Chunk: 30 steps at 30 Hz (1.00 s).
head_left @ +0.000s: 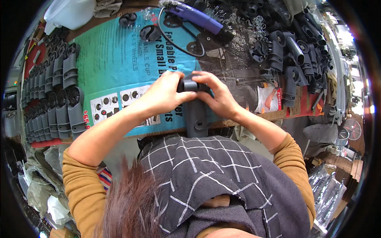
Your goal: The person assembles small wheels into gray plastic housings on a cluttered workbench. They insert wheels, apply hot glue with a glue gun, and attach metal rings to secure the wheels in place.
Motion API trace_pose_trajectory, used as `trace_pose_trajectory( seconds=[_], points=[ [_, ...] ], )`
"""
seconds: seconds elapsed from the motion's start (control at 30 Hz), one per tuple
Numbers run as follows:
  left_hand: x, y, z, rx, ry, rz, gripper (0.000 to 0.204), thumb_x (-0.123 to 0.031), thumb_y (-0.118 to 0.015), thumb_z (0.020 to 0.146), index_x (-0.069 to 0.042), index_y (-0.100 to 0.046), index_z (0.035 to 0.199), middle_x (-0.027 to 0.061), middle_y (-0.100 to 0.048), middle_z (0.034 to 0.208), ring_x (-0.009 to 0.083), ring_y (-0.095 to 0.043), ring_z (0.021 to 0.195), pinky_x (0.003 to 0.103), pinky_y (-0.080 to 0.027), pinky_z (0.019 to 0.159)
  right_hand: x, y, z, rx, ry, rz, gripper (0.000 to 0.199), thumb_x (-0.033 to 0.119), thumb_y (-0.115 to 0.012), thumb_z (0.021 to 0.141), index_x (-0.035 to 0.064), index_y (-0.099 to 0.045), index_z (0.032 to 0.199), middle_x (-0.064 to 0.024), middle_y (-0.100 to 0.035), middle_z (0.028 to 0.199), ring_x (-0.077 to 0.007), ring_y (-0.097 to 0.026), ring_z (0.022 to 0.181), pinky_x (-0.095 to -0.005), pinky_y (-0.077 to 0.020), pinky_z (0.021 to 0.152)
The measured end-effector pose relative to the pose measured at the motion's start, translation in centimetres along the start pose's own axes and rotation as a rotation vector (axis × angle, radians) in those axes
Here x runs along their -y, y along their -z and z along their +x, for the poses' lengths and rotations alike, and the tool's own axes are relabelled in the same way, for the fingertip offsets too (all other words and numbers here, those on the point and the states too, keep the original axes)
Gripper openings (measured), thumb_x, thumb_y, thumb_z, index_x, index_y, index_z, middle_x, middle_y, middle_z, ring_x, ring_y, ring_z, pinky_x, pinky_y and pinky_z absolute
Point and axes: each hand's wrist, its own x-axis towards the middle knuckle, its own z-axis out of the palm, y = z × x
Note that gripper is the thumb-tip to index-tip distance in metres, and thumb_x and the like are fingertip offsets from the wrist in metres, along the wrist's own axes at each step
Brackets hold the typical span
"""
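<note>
At the near edge of the table, a dark grey plastic housing (196, 118) lies with its long tubular end pointing toward my body. My left hand (167, 93) grips its far, rounded end from the left, thumb along the near side. From the other side my right hand (217, 96) closes round the same end, fingers curled over the top. A black piece shows between the hands at that end, partly covered by my fingers. Beyond them are two round black plastic parts (149, 33) and a purple power screwdriver (198, 18) with a dark cord.
Rows of similar grey housings (63, 107) stand at the left. More grey and black parts (293, 55) are heaped at the right, beside scattered small nuts (238, 41) and springs (258, 23). A white plastic container (70, 14) sits at the far left. A blue-green printed sheet (107, 55) covers the table.
</note>
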Motion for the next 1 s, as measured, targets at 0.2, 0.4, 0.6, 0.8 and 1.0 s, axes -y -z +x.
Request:
trace_pose_trajectory(
  seconds=[0.2,0.4,0.6,0.8,1.0],
  points=[
    [-2.3,0.9,1.8,0.366,0.339,-0.436,0.071,-0.046,-0.074,0.083,0.004,-0.051,0.129,0.0105,-0.06,0.113,0.0149,-0.055,0.1,0.03,-0.044,0.088,0.7,-0.1,-2.7,-0.087,0.133,0.067,0.041,0.003,-0.072,0.08,0.0054,-0.055,0.118,-0.0183,-0.053,0.13,-0.0344,-0.052,0.123,-0.0413,-0.0452,0.099],
    [-4.4,-0.1,-1.9,0.173,0.049,-0.681,0.057,-0.025,-0.08,0.077,0.003,-0.057,0.121,0.0097,-0.064,0.106,0.0159,-0.06,0.098,0.029,-0.047,0.089,4.2,0.6,-4.1,-0.164,-0.251,0.653,0.088,0.006,-0.083,0.071,0.0075,-0.029,0.14,-0.0123,-0.049,0.132,-0.0245,-0.049,0.126,-0.0392,-0.0425,0.104],
    [-6.8,0.3,-5.2,0.067,-0.209,-0.488,0.057,-0.027,-0.078,0.081,0.002,-0.053,0.123,0.0081,-0.062,0.111,0.0156,-0.059,0.102,0.032,-0.047,0.093,7.8,2.1,-4.8,0.012,-0.458,0.834,0.072,0.006,-0.085,0.07,0.0039,-0.049,0.133,-0.004,-0.062,0.117,-0.0124,-0.059,0.106,-0.0309,-0.0469,0.096],
    [-6.7,-1.4,-5.1,-0.349,-0.485,0.021,0.061,-0.052,-0.081,0.067,0.001,-0.057,0.084,0.0178,-0.06,0.08,0.0331,-0.061,0.073,0.041,-0.049,0.067,9.4,2.1,-4.8,-0.04,-0.359,0.435,0.039,0.009,-0.08,0.071,0.0006,-0.058,0.103,-0.005,-0.065,0.096,-0.0095,-0.058,0.091,-0.0287,-0.0483,0.083],
    [-3.2,-1.4,-2.3,-0.436,-0.727,0.082,0.072,-0.042,-0.08,0.074,0.002,-0.054,0.126,0.0191,-0.058,0.111,0.0276,-0.06,0.105,0.037,-0.049,0.091,7.4,2.0,-3.5,-0.242,-0.031,-0.568,0.041,0.006,-0.074,0.065,0.0019,-0.058,0.102,-0.0157,-0.067,0.1,-0.0297,-0.065,0.088,-0.0372,-0.0495,0.08]
  ],
)
